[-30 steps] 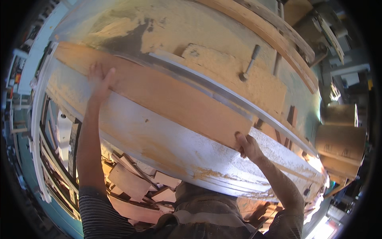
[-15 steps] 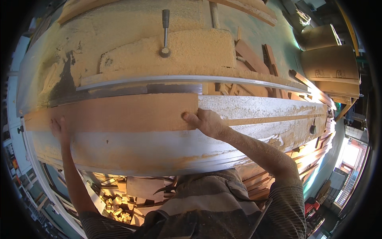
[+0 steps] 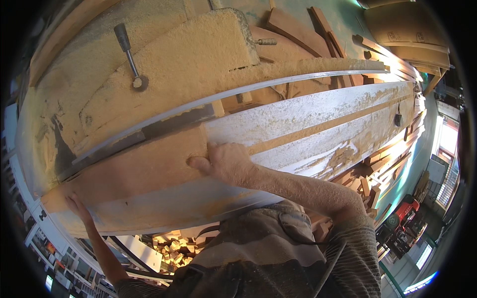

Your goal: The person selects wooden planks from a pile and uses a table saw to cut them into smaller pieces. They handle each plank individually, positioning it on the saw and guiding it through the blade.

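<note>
A flat reddish-brown wooden board (image 3: 134,164) lies lengthwise on the metal bed of a woodworking machine (image 3: 283,111). Its far long edge runs close along the sawdust-covered fence (image 3: 218,89). My right hand (image 3: 228,163) grips the board's right end, thumb on top and fingers curled over the end. Toward the left end, my left hand (image 3: 78,206) rests at the near edge with its fingers stretched onto the wood. The board's underside is hidden.
Behind the fence stands a lever with a dark handle (image 3: 121,37). Offcuts (image 3: 298,32) lie beyond it, and small wood blocks (image 3: 176,248) are heaped below the near edge. Stacked boards (image 3: 392,159) and a red machine (image 3: 403,211) are at right.
My view has turned, so the bed and board now slant down to the left. Both hands keep their places on the board; any slide along the bed is too small to tell.
</note>
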`<act>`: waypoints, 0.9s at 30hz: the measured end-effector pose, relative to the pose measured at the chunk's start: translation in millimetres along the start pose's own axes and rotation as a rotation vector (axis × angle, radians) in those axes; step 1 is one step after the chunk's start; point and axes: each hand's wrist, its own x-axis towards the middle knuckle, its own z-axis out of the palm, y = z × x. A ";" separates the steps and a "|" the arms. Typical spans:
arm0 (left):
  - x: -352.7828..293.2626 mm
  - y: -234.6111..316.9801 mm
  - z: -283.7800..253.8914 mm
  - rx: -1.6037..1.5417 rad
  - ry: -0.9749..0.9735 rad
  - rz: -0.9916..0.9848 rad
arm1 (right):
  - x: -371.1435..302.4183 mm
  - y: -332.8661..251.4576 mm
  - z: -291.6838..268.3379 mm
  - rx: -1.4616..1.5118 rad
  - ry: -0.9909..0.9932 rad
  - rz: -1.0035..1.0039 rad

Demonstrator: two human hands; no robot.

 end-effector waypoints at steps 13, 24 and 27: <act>-7.8 15.8 -1.1 -0.081 -0.027 -0.032 | 0.5 -0.1 7.4 -0.012 0.015 0.015; -11.1 36.9 4.5 0.170 0.107 -0.002 | 2.4 9.1 13.7 0.057 0.044 -0.104; -14.2 61.9 -1.8 0.176 0.162 -0.017 | 1.5 10.7 15.0 0.106 0.006 -0.053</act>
